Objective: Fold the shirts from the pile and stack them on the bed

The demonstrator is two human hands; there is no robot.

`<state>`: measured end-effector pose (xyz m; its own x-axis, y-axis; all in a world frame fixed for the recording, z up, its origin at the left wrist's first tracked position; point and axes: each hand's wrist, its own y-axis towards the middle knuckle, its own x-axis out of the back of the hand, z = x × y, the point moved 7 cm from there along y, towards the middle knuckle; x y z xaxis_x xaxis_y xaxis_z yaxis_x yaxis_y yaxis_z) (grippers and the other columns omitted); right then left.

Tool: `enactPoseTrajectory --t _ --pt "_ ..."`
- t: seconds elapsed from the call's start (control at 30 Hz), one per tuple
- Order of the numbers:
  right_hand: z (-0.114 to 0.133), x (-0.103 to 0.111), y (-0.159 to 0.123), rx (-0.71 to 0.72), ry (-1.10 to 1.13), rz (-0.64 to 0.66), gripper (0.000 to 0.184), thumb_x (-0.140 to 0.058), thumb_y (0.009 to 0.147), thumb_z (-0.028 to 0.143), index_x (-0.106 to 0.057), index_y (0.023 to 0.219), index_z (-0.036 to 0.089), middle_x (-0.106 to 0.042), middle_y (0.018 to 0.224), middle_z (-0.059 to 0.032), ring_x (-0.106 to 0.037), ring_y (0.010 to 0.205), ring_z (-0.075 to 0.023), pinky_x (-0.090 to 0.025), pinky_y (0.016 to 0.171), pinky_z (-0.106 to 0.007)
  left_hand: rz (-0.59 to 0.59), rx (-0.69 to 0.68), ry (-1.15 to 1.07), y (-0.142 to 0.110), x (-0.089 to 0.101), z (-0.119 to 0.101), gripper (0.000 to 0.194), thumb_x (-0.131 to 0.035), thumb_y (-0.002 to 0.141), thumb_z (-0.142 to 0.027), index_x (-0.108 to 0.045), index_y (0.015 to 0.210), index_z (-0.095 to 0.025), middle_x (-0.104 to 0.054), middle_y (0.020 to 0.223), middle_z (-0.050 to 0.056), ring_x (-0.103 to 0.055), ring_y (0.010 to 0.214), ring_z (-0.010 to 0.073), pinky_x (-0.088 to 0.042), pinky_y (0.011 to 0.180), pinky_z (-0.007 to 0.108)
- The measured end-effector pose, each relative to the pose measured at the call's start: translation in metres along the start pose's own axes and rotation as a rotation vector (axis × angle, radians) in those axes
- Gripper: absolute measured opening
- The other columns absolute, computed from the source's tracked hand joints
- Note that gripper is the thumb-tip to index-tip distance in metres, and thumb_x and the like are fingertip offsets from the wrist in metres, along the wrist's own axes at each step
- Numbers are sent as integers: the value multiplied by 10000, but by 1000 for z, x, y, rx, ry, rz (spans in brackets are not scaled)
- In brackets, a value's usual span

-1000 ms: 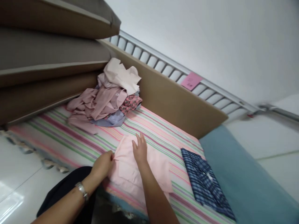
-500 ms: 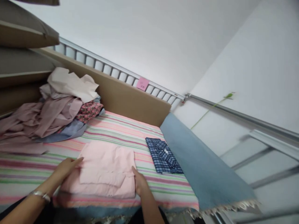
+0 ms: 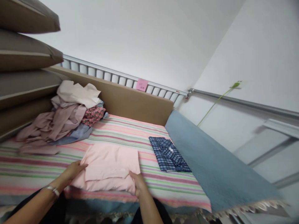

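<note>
White walls (image 3: 144, 37) surround a bed (image 3: 130, 126) spread with pink, green, purple and white stripes. Blue cloth (image 3: 205, 146) covers the area along its right side, its near edge fringed. A tan board (image 3: 130, 101) stands along the far side, in front of a metal rail (image 3: 107, 76). Thick brown-grey pads (image 3: 25, 56) are stacked at the left. Beside them lies a rumpled pile of clothes (image 3: 66, 119) in dusty pink, cream, blue and red floral. The pale pink garment (image 3: 108, 163) lies folded flat on the stripes at the near edge, between the two hands. To its right, well apart, is a folded blue plaid garment (image 3: 167, 154). The left hand (image 3: 74, 171), with a bracelet (image 3: 53, 189) at the wrist, grips the pink garment's left edge; the right hand (image 3: 138, 183) grips its right edge, thumb on top. A pink note (image 3: 142, 84) hangs on the rail.
</note>
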<state>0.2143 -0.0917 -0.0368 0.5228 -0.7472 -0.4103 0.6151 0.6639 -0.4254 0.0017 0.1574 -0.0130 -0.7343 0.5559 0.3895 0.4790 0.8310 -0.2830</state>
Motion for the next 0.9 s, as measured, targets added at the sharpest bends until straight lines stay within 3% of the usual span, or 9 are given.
enactPoseTrajectory --t 0.1,0.2,0.33,0.43,0.57,0.67,0.8,0.9 --pt "16 3 -26 31 32 30 463 -748 563 294 -635 980 128 -713 930 -107 -655 923 -267 -528 783 -382 147 14 -164 -27 -7 -8 230 -696 545 -371 -606 650 -187 -703 675 38 -664 728 267 -529 631 309" --pt "44 12 -68 61 61 52 478 -761 573 326 -648 988 117 -712 932 -122 -662 889 -275 -524 778 -390 309 103 -336 -57 -17 -29 307 -753 508 -404 -610 690 -203 -689 657 22 -667 719 271 -539 658 335" --pt "78 35 -127 59 119 32 510 -765 587 366 -653 1026 132 -704 975 -129 -661 897 -282 -517 784 -394 492 147 -468 -93 -37 -90 367 -785 512 -405 -620 779 -215 -682 673 9 -647 607 239 -527 571 331" --pt "101 62 -146 74 166 -3 538 -763 596 370 -644 1066 136 -695 1011 -141 -652 931 -292 -513 800 -405 602 116 -460 -102 -65 -140 395 -780 534 -404 -620 837 -209 -678 701 13 -646 619 236 -519 570 330" --pt "149 103 -141 162 204 -115 586 -761 599 365 -626 1114 120 -687 1034 -146 -642 964 -301 -518 810 -413 667 1 -321 -78 -127 -197 413 -758 537 -413 -609 845 -182 -670 703 13 -645 656 222 -512 609 315" --pt "203 125 -135 289 213 -215 645 -768 584 357 -601 1158 116 -685 1052 -129 -627 1004 -291 -522 826 -393 632 -219 -99 -43 -184 -253 369 -688 574 -433 -587 817 -174 -640 666 -13 -600 591 176 -470 544 268" --pt "263 152 -132 592 268 -458 744 -783 559 331 -537 1244 178 -674 1100 -70 -603 1057 -233 -528 825 -313 368 -683 302 -3 -257 -357 176 -555 682 -343 -538 660 -169 -561 592 -37 -515 562 130 -386 519 219" --pt "256 178 -108 721 315 -696 681 -752 595 388 -560 1216 184 -662 1126 -55 -591 1070 -208 -528 808 -274 210 -927 537 20 -321 -415 171 -494 756 -297 -531 648 -170 -584 652 -20 -526 642 134 -383 578 219"
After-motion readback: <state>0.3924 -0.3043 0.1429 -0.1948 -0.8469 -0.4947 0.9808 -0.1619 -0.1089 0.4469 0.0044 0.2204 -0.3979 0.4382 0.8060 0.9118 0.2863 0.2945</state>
